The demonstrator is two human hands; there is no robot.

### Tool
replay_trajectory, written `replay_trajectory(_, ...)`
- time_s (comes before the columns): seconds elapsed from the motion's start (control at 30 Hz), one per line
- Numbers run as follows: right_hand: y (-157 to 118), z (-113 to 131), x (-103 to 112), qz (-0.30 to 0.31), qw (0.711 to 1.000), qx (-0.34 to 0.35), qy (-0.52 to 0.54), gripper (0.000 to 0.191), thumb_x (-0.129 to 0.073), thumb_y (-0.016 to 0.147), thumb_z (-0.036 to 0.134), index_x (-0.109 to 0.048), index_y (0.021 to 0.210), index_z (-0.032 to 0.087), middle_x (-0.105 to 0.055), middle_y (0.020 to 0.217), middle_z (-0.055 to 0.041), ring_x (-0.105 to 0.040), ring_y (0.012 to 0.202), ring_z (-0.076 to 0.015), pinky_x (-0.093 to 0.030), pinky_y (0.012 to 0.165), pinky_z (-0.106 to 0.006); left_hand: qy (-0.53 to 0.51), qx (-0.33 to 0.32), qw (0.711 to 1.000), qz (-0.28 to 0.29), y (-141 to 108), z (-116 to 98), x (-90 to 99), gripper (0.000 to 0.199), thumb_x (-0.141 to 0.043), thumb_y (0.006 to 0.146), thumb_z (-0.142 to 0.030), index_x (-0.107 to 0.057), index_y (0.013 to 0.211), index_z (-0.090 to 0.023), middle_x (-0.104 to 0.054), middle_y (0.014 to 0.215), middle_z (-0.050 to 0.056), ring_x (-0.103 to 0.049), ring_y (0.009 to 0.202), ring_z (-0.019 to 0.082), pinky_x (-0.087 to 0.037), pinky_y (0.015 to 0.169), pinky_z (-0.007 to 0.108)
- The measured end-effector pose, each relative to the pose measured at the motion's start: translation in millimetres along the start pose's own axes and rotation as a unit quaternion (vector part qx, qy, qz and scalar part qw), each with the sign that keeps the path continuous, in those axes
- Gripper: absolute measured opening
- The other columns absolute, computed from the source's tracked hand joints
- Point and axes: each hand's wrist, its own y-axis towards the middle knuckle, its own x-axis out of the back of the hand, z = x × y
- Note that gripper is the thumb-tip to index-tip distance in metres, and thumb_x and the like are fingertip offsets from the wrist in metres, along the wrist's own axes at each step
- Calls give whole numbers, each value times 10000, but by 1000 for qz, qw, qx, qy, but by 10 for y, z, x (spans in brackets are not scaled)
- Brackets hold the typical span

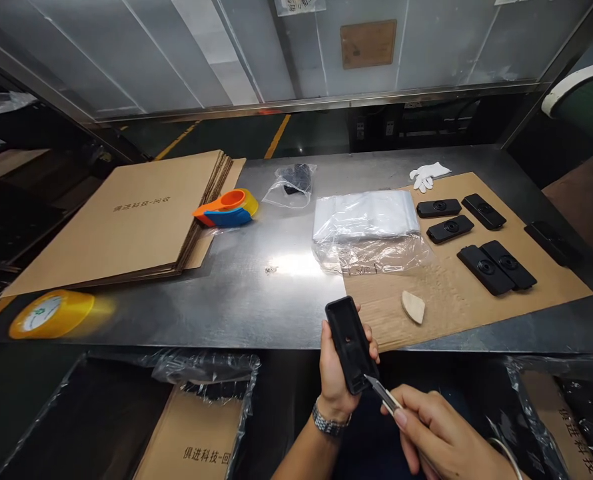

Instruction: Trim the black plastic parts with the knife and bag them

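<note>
In my left hand (337,373) lies a long black plastic housing (349,337), its hollow inner side facing up. My fingers wrap round its edges from below. My right hand (431,423) is closed on a utility knife (384,393) with a slim metal body. The knife's tip touches or nearly touches the lower end of the housing. More black housings (485,267) lie on the cardboard sheet (536,307) to the right, several showing a round ring. A small beige wedge-shaped piece (413,307) rests on that cardboard, nearer to me.
A stack of flat cardboard (121,213) lies left on the metal table (256,293), with an orange and blue tape dispenser (228,208) and a yellow tape roll (51,313). White plastic bags (366,215), a bagged black part (296,179) and a white glove (429,175) lie farther back. Plastic-lined boxes (249,373) stand below the edge.
</note>
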Motion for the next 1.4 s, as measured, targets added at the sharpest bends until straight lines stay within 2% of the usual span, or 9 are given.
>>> replay_trajectory(0.3, 17, -20, 14, 12, 998, -19, 54, 402, -314, 882, 526, -482, 923, 164, -468, 464, 75, -378, 331, -40, -253, 342, -123, -11, -9, 1000, -7, 21, -7, 25, 494, -315, 848, -530, -530, 1110, -172, -537, 673, 17, -501, 500, 126, -417, 489, 252)
replay_trajectory(0.67, 54, 34, -44, 5, 1000, -7, -1, 387, -285, 890, 510, -466, 803, 179, -398, 402, 92, -353, 316, -49, -259, 349, -133, -9, -21, 1000, -4, 6, -14, 39, 506, -289, 855, -530, -517, 1129, -171, -539, 678, 17, -505, 503, 128, -420, 492, 257)
replay_trajectory(0.9, 45, -11, -53, -13, 1000, 0, 2, 379, -277, 905, 489, -500, 888, 183, -417, 413, 95, -351, 312, -52, -279, 373, -148, -5, -42, 999, -3, 4, -17, 39, 515, -311, 841, -544, -521, 1134, -176, -553, 677, 25, -513, 504, 136, -426, 488, 262)
replay_trajectory(1.27, 59, 41, -64, 7, 999, 4, -47, 350, -263, 913, 459, -456, 795, 192, -392, 417, 97, -338, 318, -44, -275, 378, -145, 3, -84, 996, 9, -23, -6, 49, 518, -286, 847, -549, -513, 1142, -189, -570, 696, 32, -524, 545, 146, -428, 523, 264)
replay_trajectory(1.4, 65, 49, -61, 13, 999, -2, -46, 320, -275, 916, 425, -471, 822, 190, -388, 416, 101, -327, 301, -41, -267, 367, -146, 7, -90, 996, 10, -21, 1, 56, 517, -296, 841, -557, -527, 1128, -194, -571, 700, 32, -525, 549, 146, -425, 527, 262)
